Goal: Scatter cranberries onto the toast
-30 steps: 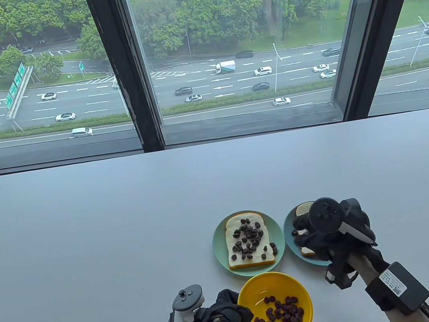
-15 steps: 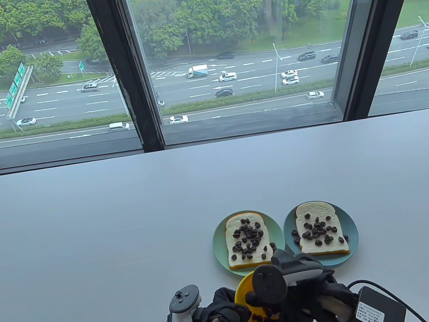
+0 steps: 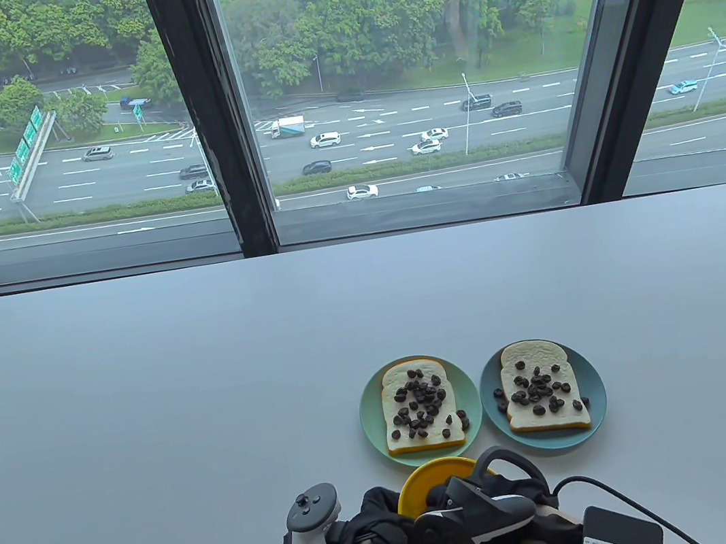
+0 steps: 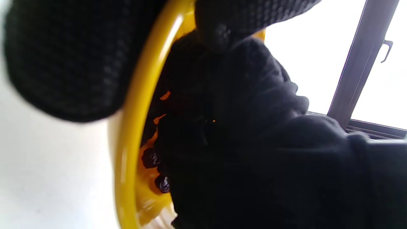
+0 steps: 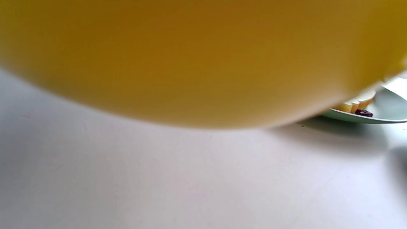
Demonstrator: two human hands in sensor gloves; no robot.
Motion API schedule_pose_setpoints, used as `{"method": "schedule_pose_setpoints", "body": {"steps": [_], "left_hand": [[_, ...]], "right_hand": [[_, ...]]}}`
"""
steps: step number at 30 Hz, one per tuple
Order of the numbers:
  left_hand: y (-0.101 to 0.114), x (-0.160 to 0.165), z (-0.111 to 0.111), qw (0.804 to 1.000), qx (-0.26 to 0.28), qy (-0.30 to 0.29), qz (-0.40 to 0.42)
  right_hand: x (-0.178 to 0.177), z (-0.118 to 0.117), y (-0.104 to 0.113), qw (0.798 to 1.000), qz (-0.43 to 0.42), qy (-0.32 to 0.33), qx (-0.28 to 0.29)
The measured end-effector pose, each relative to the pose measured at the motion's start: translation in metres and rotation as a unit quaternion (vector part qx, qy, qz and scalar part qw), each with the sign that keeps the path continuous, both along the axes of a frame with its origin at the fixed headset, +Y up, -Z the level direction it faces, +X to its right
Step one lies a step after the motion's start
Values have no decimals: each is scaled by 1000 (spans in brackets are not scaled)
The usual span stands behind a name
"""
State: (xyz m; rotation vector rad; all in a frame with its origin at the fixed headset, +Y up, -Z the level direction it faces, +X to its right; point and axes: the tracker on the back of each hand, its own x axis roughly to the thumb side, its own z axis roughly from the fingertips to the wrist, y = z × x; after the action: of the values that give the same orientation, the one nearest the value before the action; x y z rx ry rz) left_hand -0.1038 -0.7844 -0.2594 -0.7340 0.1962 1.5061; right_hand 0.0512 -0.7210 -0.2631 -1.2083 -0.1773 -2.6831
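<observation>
A white table (image 3: 214, 378) stood against a dark-framed window (image 3: 238, 133). Beyond the glass, cars and a box truck (image 3: 287, 127) travelled a multi-lane highway (image 3: 383, 138) bordered by green trees (image 3: 350, 19).

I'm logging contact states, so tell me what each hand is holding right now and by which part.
The left hand holds the yellow bowl by its left rim. The right hand is inside the bowl among the cranberries; its grip is hidden.

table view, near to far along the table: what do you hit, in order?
Yellow bowl under the right hand → green plate with toast and blue plate with toast, level with each other → bare table → window frame.
</observation>
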Motion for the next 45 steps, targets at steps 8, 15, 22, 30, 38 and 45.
{"method": "schedule_pose_setpoints", "body": {"steps": [8, 15, 22, 30, 38, 45], "left_hand": [[-4, -5, -3, 1000, -14, 2, -7], [-6, -5, -3, 1000, -17, 3, 5], [-10, -1, -3, 1000, -25, -13, -2], [-10, 1, -4, 999, -25, -27, 2], [-13, 0, -6, 999, -37, -28, 10], [-18, 0, -8, 998, -51, -33, 13]], "right_hand": [[3, -1, 15, 998, -44, -1, 45], [18, -8, 42, 995, -94, -12, 28], [52, -33, 73, 984, -169, -62, 5], [126, -128, 59, 955, -113, -273, 34], [181, -201, 5, 908, -76, -409, 40], [173, -219, -11, 909, -77, -407, 42]]}}
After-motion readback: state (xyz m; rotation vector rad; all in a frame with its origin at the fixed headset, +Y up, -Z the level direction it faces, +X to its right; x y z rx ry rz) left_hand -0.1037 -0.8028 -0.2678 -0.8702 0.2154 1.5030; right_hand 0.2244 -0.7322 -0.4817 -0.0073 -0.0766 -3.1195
